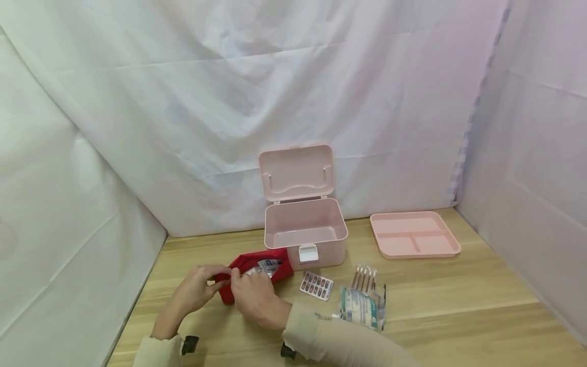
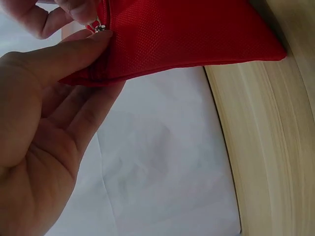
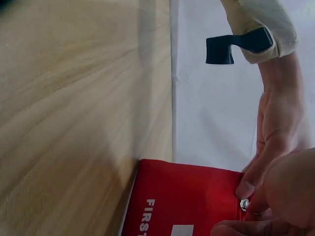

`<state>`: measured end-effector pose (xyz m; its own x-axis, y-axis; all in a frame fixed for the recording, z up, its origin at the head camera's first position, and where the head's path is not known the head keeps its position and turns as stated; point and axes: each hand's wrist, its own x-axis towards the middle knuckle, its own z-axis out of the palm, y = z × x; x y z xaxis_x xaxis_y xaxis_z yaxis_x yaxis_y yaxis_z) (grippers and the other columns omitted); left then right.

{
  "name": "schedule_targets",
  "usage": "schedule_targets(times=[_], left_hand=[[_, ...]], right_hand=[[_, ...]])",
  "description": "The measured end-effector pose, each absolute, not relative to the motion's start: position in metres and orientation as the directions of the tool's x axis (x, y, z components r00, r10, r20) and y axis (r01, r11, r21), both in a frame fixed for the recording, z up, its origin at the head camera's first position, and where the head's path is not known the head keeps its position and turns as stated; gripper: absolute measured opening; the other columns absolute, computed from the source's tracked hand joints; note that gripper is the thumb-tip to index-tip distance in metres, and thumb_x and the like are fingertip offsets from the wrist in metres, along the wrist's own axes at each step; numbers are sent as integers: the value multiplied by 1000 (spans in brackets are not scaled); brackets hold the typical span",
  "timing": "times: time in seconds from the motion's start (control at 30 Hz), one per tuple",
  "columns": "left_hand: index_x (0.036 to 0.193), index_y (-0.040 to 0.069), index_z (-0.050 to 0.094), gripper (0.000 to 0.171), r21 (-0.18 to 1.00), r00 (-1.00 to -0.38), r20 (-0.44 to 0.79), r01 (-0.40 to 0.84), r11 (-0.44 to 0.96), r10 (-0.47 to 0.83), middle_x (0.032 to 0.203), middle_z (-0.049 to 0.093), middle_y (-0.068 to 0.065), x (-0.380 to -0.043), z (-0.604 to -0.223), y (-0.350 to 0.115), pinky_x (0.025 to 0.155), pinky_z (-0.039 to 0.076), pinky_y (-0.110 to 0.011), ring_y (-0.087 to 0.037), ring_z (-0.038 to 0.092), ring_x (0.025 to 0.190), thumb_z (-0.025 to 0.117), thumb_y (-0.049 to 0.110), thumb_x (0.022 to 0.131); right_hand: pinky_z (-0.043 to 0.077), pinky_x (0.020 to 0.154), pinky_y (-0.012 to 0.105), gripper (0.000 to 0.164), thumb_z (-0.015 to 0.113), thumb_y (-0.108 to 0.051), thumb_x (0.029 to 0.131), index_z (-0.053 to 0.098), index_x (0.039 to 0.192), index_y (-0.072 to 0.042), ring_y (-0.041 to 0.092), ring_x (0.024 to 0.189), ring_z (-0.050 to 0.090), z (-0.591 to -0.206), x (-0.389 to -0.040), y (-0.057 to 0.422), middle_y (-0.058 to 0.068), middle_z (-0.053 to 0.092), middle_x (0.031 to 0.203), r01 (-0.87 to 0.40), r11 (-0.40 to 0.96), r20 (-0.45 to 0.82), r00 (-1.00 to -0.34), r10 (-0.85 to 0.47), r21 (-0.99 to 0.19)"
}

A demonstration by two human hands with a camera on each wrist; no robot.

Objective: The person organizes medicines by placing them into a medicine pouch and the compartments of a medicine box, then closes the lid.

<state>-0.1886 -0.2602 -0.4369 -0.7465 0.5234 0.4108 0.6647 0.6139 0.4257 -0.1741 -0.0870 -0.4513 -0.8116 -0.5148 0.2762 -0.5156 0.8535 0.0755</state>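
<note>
A red zippered pouch (image 1: 285, 271) stands in front of the pink box, its top open, with small clear and white packets (image 1: 269, 265) showing inside. "FIRST" is printed on its front in the right wrist view. My left hand (image 1: 196, 289) grips the pouch's left top corner, thumb on the near side and fingers behind. At that same corner my right hand (image 1: 258, 299) pinches the metal zipper pull (image 3: 244, 204). The left wrist view shows the zipper slider close beside my left thumb. Part of the pouch's opening is hidden by my right hand.
The pink box (image 1: 337, 254) stands with its lid (image 1: 298, 173) raised. Right of it lies a pink divided tray (image 1: 399, 254). A capsule blister pack (image 1: 316, 285), several cotton swabs (image 1: 364, 278) and a teal-and-white packet (image 1: 359, 307) lie near my right forearm. White cloth surrounds the wooden table.
</note>
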Motion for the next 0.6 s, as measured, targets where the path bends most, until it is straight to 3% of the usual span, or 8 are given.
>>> schedule_targets(times=[0.23,0.43,0.6], left_hand=[[97,11,77,32,445,-761,405,648,618,507,94,76,-4,-184,-437,-264,70,60,-31,-17,73,85,78,-12,75],[97,10,77,34,469,-762,408,648,600,503,93,76,-4,-180,-439,-270,69,59,-25,-13,72,85,77,-15,73],[96,11,77,37,467,-761,428,648,602,487,92,76,-3,-179,-439,-277,69,59,-24,-11,72,85,77,-16,71]], right_hand=[[50,52,27,31,71,-34,88,53,103,-15,13,60,61,-450,-175,-80,-1,64,71,-497,866,223,-838,-497,63],[47,50,28,32,72,-34,87,50,98,-15,14,57,60,-452,-174,-72,-1,63,71,-494,867,237,-837,-494,65],[47,51,30,33,72,-32,88,50,104,-13,17,57,60,-449,-175,-59,1,61,71,-495,868,230,-842,-488,28]])
